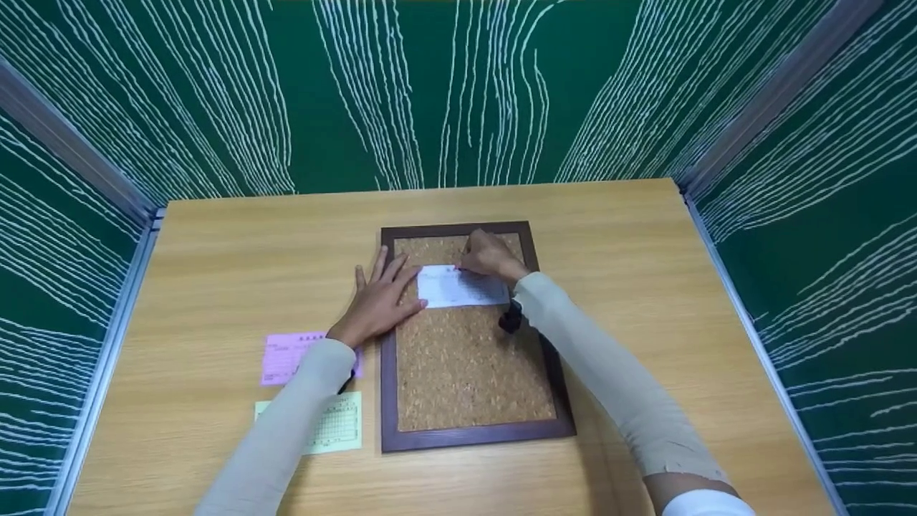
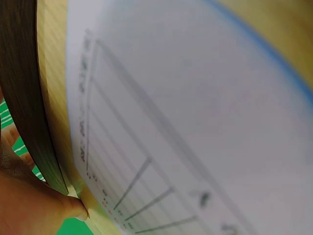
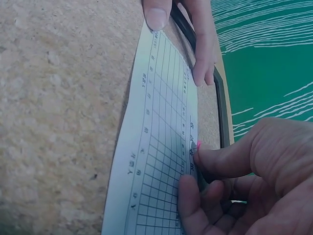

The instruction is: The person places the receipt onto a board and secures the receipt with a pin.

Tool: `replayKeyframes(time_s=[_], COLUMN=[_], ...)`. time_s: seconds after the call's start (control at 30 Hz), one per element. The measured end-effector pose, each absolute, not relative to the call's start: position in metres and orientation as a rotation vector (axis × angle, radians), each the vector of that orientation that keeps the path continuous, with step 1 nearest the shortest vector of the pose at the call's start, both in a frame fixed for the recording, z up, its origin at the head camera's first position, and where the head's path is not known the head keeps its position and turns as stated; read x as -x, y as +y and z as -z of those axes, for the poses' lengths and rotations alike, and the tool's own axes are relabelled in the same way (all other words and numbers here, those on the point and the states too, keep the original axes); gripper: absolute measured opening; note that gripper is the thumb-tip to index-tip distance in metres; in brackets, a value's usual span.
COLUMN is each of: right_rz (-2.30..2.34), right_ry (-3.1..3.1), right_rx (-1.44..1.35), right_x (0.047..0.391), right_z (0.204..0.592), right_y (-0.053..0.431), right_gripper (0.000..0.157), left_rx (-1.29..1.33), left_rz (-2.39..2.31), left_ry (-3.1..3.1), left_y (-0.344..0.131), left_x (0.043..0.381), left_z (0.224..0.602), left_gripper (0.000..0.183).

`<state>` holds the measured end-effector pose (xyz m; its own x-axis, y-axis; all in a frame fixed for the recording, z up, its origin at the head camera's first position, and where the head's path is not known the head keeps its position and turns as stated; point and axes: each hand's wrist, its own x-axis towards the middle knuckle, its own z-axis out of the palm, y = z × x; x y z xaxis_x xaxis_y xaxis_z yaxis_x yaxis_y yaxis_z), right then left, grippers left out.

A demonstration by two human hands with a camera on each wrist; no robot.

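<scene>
A pale, grid-printed paper slip (image 1: 462, 288) lies on the upper part of a cork board (image 1: 473, 373) with a dark wooden frame. My left hand (image 1: 380, 297) is spread over the board's left side, fingers extended, its thumb pressing the slip's lower left corner. At the slip's top edge, my right hand (image 1: 491, 254) curls its fingers and pinches a small pink pushpin (image 3: 198, 145) between thumb and forefinger. Most of the pin is hidden by those fingertips. The right wrist view shows the left thumb (image 3: 157, 18) on the slip's far corner.
Left of the board, a pink printed slip (image 1: 283, 358) and a green gridded slip (image 1: 340, 426) lie on the wooden table (image 1: 215, 287), partly under my left forearm. Green walls with white wavy lines (image 1: 344, 93) enclose the table's back and sides.
</scene>
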<state>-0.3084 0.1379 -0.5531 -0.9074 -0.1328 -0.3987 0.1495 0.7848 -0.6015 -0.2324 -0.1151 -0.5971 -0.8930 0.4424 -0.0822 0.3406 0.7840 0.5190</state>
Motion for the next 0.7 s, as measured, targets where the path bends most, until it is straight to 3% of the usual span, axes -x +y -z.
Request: replayKeyframes(time_s=[0.5, 0.7], right_rz=[0.955, 0.945], right_ry=[2.539, 2.536], right_rx=[-0.02, -0.05], right_x=[0.307, 0.3063], right_z=[0.5524, 0.5517], right_y=[0.1391, 0.1375], right_gripper=[0.016, 0.021], left_rx=[-0.626, -0.639], left_rz=[-0.746, -0.75], left_ry=[2.78, 2.78], left_y=[-0.1131, -0.1138], left_x=[0.2331, 0.2331], left_z=[0.5977, 0.5983], left_gripper=[0.079, 0.078])
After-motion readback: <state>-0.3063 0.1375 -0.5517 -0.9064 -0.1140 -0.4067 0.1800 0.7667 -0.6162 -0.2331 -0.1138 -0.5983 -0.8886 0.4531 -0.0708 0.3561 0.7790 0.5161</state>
